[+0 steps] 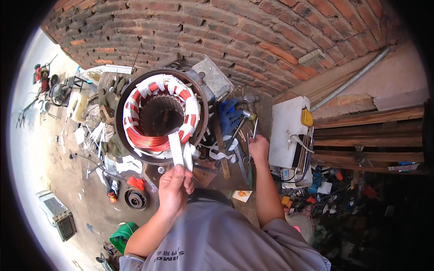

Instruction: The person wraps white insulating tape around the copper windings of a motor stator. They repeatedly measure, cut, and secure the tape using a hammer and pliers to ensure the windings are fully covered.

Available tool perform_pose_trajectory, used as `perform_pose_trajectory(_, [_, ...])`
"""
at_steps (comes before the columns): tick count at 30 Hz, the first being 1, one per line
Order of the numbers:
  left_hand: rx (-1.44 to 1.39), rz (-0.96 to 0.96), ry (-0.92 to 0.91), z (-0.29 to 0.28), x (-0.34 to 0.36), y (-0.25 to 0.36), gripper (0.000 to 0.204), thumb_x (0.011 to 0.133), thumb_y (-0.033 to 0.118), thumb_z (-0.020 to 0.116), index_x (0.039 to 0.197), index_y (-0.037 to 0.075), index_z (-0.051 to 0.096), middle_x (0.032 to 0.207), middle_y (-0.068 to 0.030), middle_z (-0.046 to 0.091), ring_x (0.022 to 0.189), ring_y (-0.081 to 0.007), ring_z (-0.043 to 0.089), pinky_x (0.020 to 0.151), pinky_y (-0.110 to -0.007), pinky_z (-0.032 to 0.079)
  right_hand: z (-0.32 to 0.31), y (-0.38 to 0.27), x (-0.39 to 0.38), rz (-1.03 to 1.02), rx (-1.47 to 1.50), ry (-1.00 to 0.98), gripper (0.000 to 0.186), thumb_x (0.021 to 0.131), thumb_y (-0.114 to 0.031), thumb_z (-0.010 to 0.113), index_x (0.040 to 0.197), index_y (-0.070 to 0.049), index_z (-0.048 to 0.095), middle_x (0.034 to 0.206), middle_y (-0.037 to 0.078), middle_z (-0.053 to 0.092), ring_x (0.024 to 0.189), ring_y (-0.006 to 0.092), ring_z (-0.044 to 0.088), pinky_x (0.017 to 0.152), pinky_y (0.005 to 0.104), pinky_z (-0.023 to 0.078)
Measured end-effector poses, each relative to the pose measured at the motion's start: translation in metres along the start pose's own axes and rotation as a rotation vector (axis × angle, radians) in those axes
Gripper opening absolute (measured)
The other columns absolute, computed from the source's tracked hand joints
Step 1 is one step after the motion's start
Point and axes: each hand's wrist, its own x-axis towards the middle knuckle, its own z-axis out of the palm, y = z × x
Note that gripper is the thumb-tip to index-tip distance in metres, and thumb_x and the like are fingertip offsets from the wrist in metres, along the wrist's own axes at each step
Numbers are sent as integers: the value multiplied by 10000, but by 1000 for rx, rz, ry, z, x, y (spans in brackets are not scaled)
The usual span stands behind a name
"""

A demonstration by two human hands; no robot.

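A motor stator [135, 108] stands upright on the cluttered work surface, its ring of red copper winding [149, 142] wrapped in places with white tape. My left hand [176, 189] is below it, thumb and fingers closed on a white tape strip [176, 149] that hangs from the winding. To the right, my right hand [257, 149] grips a slim pointed metal tool [255, 126], too small to identify. Just left of that hand lie scissor-like handles [247, 160], a hammer [248, 115], blue gloves [226, 115] and loose white tape [219, 151].
A brick wall [217, 27] rises behind. At right are a white appliance [285, 131], wooden shelving [366, 142] and dark clutter. At left lie tools, a jug [77, 106], a round metal part [135, 198], a green bucket [122, 237] and a metal unit [56, 214] on the ground.
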Motion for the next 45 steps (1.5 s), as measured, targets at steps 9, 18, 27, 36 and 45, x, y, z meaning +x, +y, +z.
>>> perform_pose_trajectory(9, [144, 60, 27, -6, 3, -9, 367, 1070, 331, 596, 949, 9, 723, 681, 3, 559, 601, -79, 468, 567, -242, 380, 33, -57, 25, -19, 75, -64, 369, 861, -377, 715, 835, -10, 753, 907, 278, 722, 979, 468, 687, 872, 515, 541])
perform_pose_trajectory(18, [283, 216, -82, -15, 8, -21, 338, 1091, 255, 554, 1038, -43, 705, 1115, -137, 750, 1044, -165, 668, 945, -327, 516, 33, -70, 5, -205, 924, 403, 196, 1043, -194, 646, 943, -27, 621, 864, 21, 659, 789, 96, 557, 751, 258, 451])
perform_pose_trajectory(27, [481, 335, -193, -25, 17, -19, 331, 1093, 236, 542, 1120, -55, 696, 1199, -120, 741, 1045, -147, 644, 911, -312, 522, -82, -134, -36, -512, 935, 546, 304, 1101, -176, 518, 1275, 64, 580, 823, 36, 600, 752, 119, 584, 720, 270, 497])
perform_pose_trajectory(36, [536, 451, -300, -32, 26, -21, 224, 1053, 43, 528, 1196, -7, 693, 1187, -94, 736, 977, -142, 665, 867, -297, 544, -187, -233, -118, -756, 240, -541, 381, 995, -43, 623, 1367, 37, 618, 935, 56, 719, 805, 117, 651, 724, 270, 525])
perform_pose_trajectory(45, [566, 499, -283, -32, 28, -25, 228, 1061, 100, 549, 1186, -17, 700, 1042, -78, 730, 854, -140, 639, 788, -290, 525, -180, -304, -118, -1106, -624, -312, 452, 905, 8, 638, 1353, -49, 659, 900, 170, 711, 744, 249, 700, 701, 397, 560])
